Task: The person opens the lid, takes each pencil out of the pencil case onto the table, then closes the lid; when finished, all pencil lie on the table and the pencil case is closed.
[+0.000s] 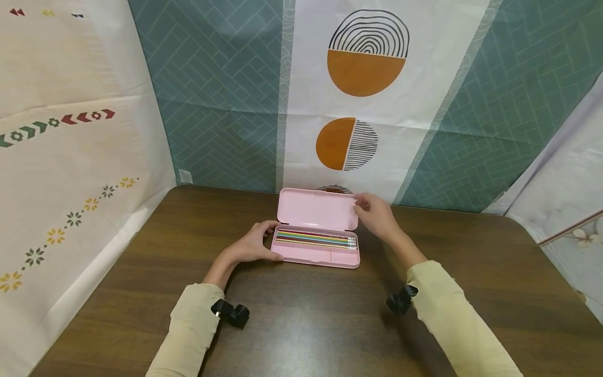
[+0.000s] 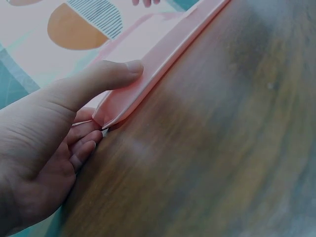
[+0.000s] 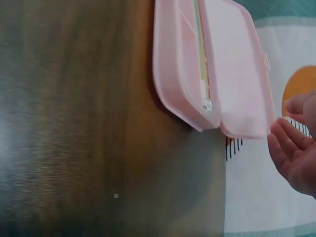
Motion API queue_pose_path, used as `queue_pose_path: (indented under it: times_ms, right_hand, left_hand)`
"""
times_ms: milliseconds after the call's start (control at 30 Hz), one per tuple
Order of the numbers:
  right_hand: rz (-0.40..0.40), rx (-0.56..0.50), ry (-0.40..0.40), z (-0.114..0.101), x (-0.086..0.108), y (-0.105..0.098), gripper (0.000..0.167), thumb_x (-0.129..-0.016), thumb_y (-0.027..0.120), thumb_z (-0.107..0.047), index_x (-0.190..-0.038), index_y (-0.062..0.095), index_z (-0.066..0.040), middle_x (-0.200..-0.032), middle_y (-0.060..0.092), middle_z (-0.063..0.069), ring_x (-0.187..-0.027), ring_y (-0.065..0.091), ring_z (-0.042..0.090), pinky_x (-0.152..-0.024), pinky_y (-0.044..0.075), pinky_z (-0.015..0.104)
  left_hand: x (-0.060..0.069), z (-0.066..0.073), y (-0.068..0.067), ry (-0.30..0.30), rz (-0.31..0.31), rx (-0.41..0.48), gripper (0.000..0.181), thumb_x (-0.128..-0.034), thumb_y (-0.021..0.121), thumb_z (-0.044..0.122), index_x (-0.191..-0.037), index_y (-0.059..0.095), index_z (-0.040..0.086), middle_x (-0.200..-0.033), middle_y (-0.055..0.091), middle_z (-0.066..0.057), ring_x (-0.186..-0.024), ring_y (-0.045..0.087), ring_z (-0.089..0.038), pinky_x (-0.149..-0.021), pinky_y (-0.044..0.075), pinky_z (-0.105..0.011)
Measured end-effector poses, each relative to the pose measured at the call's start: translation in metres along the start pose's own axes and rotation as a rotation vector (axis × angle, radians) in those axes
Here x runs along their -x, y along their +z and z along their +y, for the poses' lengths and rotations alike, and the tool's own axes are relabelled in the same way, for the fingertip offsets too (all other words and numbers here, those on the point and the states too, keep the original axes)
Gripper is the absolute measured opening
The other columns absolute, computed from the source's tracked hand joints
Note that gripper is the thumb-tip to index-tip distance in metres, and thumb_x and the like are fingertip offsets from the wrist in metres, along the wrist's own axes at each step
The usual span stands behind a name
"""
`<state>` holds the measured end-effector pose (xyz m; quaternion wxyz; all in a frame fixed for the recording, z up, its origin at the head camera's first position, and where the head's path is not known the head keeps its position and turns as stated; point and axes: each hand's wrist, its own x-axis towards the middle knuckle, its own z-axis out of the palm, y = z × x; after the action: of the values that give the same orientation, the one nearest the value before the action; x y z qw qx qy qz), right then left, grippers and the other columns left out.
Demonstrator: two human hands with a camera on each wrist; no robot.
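Observation:
A pink pencil case (image 1: 301, 254) lies on the table with its lid (image 1: 316, 209) raised at the back. Several coloured pencils (image 1: 313, 239) lie side by side in its long rear compartment, their white ends to the right. My left hand (image 1: 254, 242) grips the case's left end; in the left wrist view the thumb (image 2: 121, 73) presses the front wall while the fingers reach round the corner. Up at the lid's right edge is my right hand (image 1: 377, 213). Its fingertips (image 3: 277, 129) touch the lid's outer corner, and its thumb is apart from them.
The brown wooden table (image 1: 301, 319) extends in front of the case and to both sides. Close behind the lid hangs a patterned cloth (image 1: 301, 131). A pale cloth (image 1: 85, 173) borders the left side. Black cameras sit at both wrists.

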<state>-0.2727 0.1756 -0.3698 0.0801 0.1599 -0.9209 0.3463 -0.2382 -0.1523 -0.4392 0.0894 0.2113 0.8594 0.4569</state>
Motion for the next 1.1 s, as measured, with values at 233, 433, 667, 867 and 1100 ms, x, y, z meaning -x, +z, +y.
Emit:
queue_pose_path:
  times_ms: [233, 433, 667, 867, 1100]
  right_hand:
    - [-0.15, -0.014, -0.075, -0.017, 0.014, 0.017, 0.023, -0.09, 0.065, -0.006, -0.111, 0.069, 0.003, -0.101, 0.07, 0.014, -0.091, 0.064, 0.028, -0.079, 0.052, 0.04]
    - [-0.249, -0.049, -0.149, -0.021, 0.018, 0.034, 0.022, -0.088, 0.067, -0.002, -0.109, 0.07, 0.004, -0.103, 0.07, 0.015, -0.096, 0.066, 0.028, -0.083, 0.052, 0.04]
    - [-0.267, -0.057, -0.19, -0.019, 0.02, 0.047, 0.02, -0.086, 0.069, 0.001, -0.106, 0.072, 0.003, -0.099, 0.072, 0.013, -0.091, 0.067, 0.023, -0.083, 0.052, 0.038]
    - [-0.28, 0.022, -0.241, -0.021, 0.021, 0.054, 0.021, -0.086, 0.068, 0.002, -0.106, 0.072, 0.004, -0.099, 0.071, 0.013, -0.086, 0.065, 0.02, -0.081, 0.052, 0.039]
    - [-0.249, 0.134, -0.313, -0.024, 0.017, 0.06, 0.02, -0.082, 0.068, 0.006, -0.1, 0.074, 0.003, -0.088, 0.07, 0.01, -0.073, 0.058, 0.017, -0.07, 0.05, 0.033]
  left_hand:
    - [0.0, -0.002, 0.0, -0.01, -0.003, -0.01, 0.089, -0.0678, 0.086, 0.025, -0.14, 0.041, -0.002, -0.126, 0.044, -0.019, -0.119, 0.038, -0.034, -0.099, 0.034, -0.051]
    - [-0.001, -0.003, -0.001, 0.012, 0.008, -0.036, 0.089, -0.0667, 0.086, 0.026, -0.139, 0.043, -0.001, -0.123, 0.048, -0.016, -0.116, 0.038, -0.031, -0.097, 0.035, -0.048]
    - [-0.001, -0.002, 0.0, 0.013, 0.002, -0.029, 0.088, -0.0671, 0.086, 0.027, -0.14, 0.043, 0.001, -0.124, 0.047, -0.015, -0.117, 0.038, -0.03, -0.097, 0.034, -0.048]
    - [-0.002, -0.003, 0.001, 0.02, 0.008, -0.044, 0.088, -0.0671, 0.086, 0.027, -0.14, 0.043, 0.002, -0.124, 0.048, -0.015, -0.117, 0.038, -0.03, -0.097, 0.034, -0.047]
    - [-0.002, -0.003, 0.001, 0.026, 0.012, -0.048, 0.087, -0.0669, 0.086, 0.025, -0.139, 0.044, 0.0, -0.123, 0.049, -0.015, -0.117, 0.039, -0.03, -0.097, 0.034, -0.047]
